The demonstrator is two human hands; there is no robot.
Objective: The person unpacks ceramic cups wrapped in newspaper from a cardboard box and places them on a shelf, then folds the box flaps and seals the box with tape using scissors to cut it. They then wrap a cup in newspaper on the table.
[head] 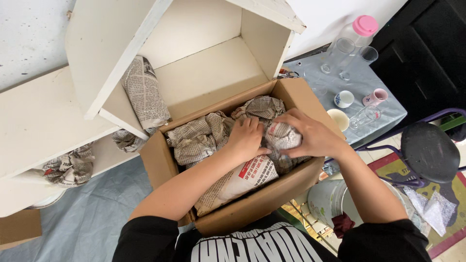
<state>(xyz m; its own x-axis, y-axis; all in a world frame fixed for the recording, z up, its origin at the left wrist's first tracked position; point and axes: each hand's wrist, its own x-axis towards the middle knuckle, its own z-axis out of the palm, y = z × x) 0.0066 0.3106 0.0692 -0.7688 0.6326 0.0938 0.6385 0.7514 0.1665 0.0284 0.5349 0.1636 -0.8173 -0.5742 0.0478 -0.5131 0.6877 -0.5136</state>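
Both hands, left hand [246, 138] and right hand [310, 136], grip a newspaper-wrapped bundle [284, 137] between them, inside the cardboard box [252, 206].

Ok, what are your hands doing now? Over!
Left hand and right hand both pressed on a newspaper-wrapped bundle. Bundle sits inside the cardboard box. Other wrapped bundles crowd around it.
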